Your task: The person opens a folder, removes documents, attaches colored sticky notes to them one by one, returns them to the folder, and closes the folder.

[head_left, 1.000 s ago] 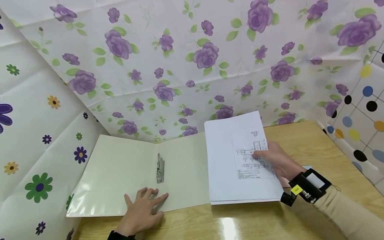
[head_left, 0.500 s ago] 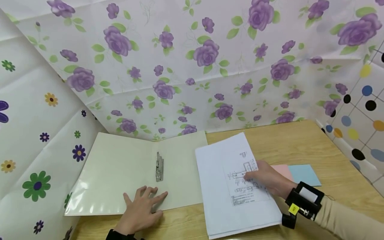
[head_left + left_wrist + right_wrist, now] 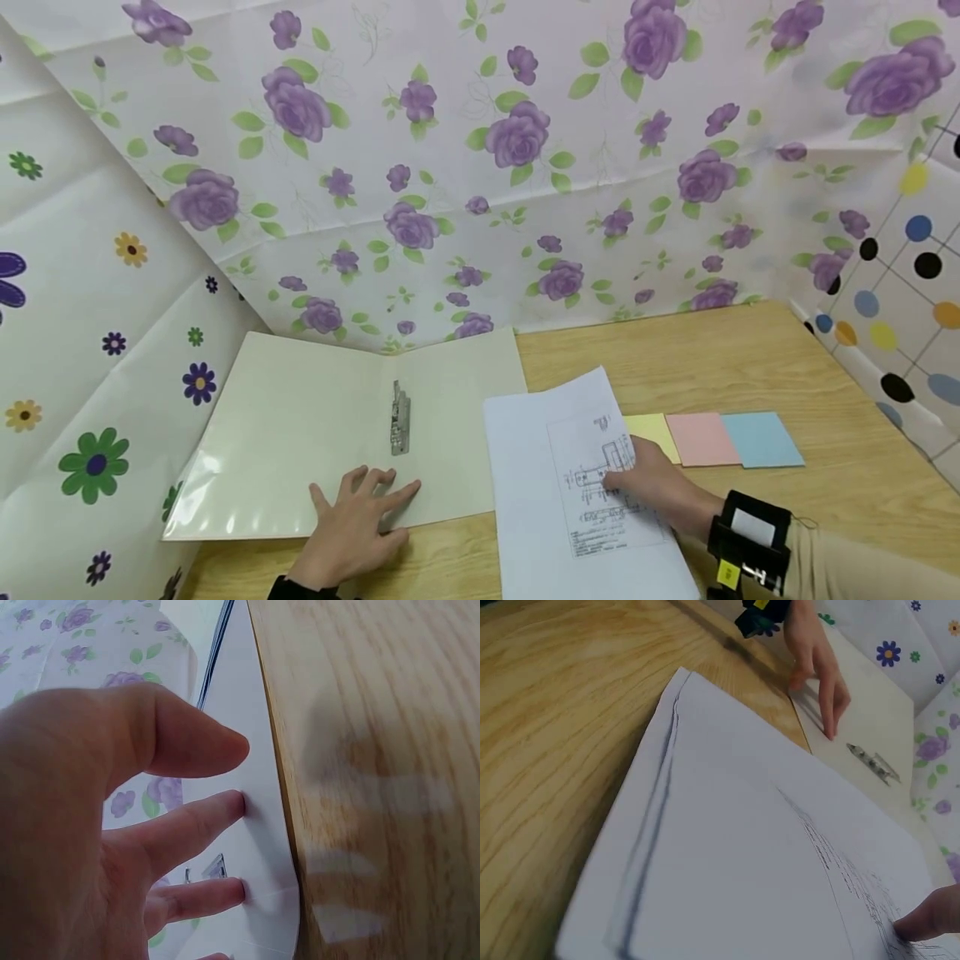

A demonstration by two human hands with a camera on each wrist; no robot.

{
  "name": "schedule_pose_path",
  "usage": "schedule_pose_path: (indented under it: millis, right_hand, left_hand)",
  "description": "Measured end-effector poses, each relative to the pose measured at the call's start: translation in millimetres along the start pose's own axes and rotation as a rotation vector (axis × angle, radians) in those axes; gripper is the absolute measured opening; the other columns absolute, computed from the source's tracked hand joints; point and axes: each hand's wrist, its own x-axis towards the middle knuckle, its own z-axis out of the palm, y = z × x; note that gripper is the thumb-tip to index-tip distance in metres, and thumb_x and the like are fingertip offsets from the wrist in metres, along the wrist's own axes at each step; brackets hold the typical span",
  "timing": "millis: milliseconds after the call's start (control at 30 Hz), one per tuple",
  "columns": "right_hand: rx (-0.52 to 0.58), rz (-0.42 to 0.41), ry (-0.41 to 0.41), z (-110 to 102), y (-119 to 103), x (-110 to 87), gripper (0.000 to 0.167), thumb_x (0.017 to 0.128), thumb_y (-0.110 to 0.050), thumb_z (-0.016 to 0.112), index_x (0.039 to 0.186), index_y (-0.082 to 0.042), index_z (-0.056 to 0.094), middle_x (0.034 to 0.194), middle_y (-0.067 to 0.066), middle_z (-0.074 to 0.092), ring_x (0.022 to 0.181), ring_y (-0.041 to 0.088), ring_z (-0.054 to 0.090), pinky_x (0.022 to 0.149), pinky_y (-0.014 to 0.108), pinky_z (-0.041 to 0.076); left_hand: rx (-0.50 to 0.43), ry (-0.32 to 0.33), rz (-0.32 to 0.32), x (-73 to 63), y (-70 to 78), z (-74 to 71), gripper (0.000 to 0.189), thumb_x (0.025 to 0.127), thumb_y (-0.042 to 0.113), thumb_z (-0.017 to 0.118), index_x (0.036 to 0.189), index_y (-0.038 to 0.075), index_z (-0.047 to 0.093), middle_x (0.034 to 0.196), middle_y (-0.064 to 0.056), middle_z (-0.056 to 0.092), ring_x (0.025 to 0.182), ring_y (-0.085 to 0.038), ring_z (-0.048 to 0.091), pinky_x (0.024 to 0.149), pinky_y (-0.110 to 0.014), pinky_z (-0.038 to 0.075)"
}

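My right hand (image 3: 663,487) grips a stack of white paper sheets (image 3: 547,467) by its right edge, thumb on top over a printed line drawing; its other fingers are hidden underneath. The stack overlaps the right edge of an open cream folder (image 3: 457,425) in the head view. Spread fingers of my left hand (image 3: 356,525) touch the folder's lower part. A metal clip (image 3: 401,421) is fixed inside the folder, just above that hand. In the left wrist view the left fingertips (image 3: 234,804) press on the folder near its edge, with nothing held.
Yellow (image 3: 654,433), pink (image 3: 702,439) and blue (image 3: 762,439) paper pads lie in a row on the wooden table (image 3: 847,517), right of the sheets. A flowered cloth wall (image 3: 450,167) rises behind the folder, and further patterned walls stand at both sides.
My right hand has brought the sheets down toward the table's front and slightly left, uncovering the coloured pads. My left hand has stayed in place on the folder.
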Motion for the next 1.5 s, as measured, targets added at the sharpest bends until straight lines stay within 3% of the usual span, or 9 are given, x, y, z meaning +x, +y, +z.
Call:
schedule_pose_path:
  millis: [233, 433, 600, 800, 1100, 1167, 1300, 1400, 1500]
  right_hand:
    - [-0.063, -0.046, -0.024, -3.4, -2.6, 0.2, 0.063, 0.1, -0.005, 0.072, 0.158, 0.006, 0.052, 0.107, 0.013, 0.084, 0.083, 0.029, 0.085, 0.072, 0.043, 0.07]
    - [-0.267, -0.153, -0.092, -15.3, -1.0, 7.9, 0.049, 0.103, -0.017, 0.075, 0.145, 0.005, 0.066, 0.099, 0.008, 0.085, 0.077, 0.023, 0.083, 0.066, 0.039, 0.068]
    - [-0.56, -0.188, -0.026, -21.7, -2.5, 14.1, 0.035, 0.101, -0.039, 0.081, 0.104, -0.005, 0.08, 0.071, 0.001, 0.076, 0.055, 0.015, 0.07, 0.05, 0.029, 0.051]
    - [-0.819, -0.175, 0.096, -21.6, -2.4, 16.7, 0.054, 0.098, -0.06, 0.08, 0.078, -0.011, 0.072, 0.053, -0.001, 0.054, 0.043, 0.012, 0.049, 0.048, 0.025, 0.03]
    - [-0.908, -0.21, 0.153, -27.3, -4.1, 13.1, 0.068, 0.098, -0.066, 0.077, 0.057, -0.022, 0.045, 0.051, -0.011, 0.03, 0.045, 0.009, 0.036, 0.05, 0.025, 0.023]
    - [-0.911, -0.203, 0.151, -30.1, -3.9, 13.0, 0.07, 0.097, -0.067, 0.078, 0.056, -0.024, 0.041, 0.052, -0.011, 0.029, 0.046, 0.009, 0.035, 0.051, 0.025, 0.022]
    - [-0.919, -0.205, 0.13, -42.6, -9.7, 11.2, 0.06, 0.094, -0.07, 0.08, 0.068, -0.022, 0.054, 0.056, -0.009, 0.041, 0.051, 0.01, 0.041, 0.054, 0.027, 0.027]
    - [-0.936, -0.259, 0.125, -61.9, -22.4, 10.5, 0.054, 0.089, -0.069, 0.085, 0.093, -0.019, 0.065, 0.065, -0.005, 0.05, 0.056, 0.011, 0.045, 0.055, 0.028, 0.031]
    - [-0.97, -0.338, 0.115, -85.1, -37.8, 10.8, 0.066, 0.084, -0.063, 0.092, 0.12, -0.015, 0.066, 0.084, 0.002, 0.062, 0.066, 0.013, 0.051, 0.055, 0.029, 0.035]
  left_hand:
    - [0.003, -0.003, -0.001, -0.7, -0.5, 0.0, 0.056, 0.094, 0.043, 0.072, 0.15, 0.033, 0.074, 0.149, -0.007, 0.067, 0.153, -0.056, 0.047, 0.104, -0.109, 0.012]
    - [0.002, -0.006, -0.006, -2.6, -1.8, 0.1, 0.056, 0.095, 0.043, 0.073, 0.15, 0.033, 0.074, 0.15, -0.007, 0.066, 0.153, -0.056, 0.048, 0.103, -0.109, 0.012]
    - [0.0, -0.004, -0.006, -2.6, -1.9, 0.4, 0.056, 0.094, 0.043, 0.074, 0.149, 0.034, 0.075, 0.149, -0.006, 0.066, 0.152, -0.056, 0.048, 0.103, -0.109, 0.011]
    - [0.0, -0.011, -0.007, -2.6, -2.7, 1.8, 0.057, 0.094, 0.043, 0.075, 0.149, 0.033, 0.075, 0.149, -0.007, 0.066, 0.152, -0.056, 0.048, 0.103, -0.109, 0.011]
    - [0.012, 0.009, 0.005, -3.5, -2.6, 0.4, 0.056, 0.094, 0.044, 0.074, 0.149, 0.034, 0.075, 0.148, -0.006, 0.067, 0.152, -0.055, 0.049, 0.103, -0.109, 0.013]
    - [0.016, 0.022, 0.009, -3.3, -2.2, 0.5, 0.055, 0.094, 0.042, 0.073, 0.148, 0.033, 0.076, 0.147, -0.006, 0.067, 0.151, -0.055, 0.05, 0.103, -0.109, 0.014]
    - [0.006, 0.057, 0.015, -2.1, 0.4, 2.8, 0.05, 0.096, 0.039, 0.069, 0.144, 0.032, 0.078, 0.145, -0.009, 0.068, 0.148, -0.055, 0.051, 0.105, -0.108, 0.012]
    - [0.002, 0.076, 0.01, -0.9, 3.2, 4.5, 0.046, 0.098, 0.035, 0.066, 0.142, 0.03, 0.079, 0.144, -0.012, 0.068, 0.147, -0.053, 0.052, 0.107, -0.107, 0.01]
    - [0.021, 0.085, -0.004, -0.5, 5.6, 4.2, 0.044, 0.099, 0.036, 0.066, 0.141, 0.029, 0.079, 0.142, -0.013, 0.068, 0.145, -0.05, 0.054, 0.11, -0.106, 0.012]
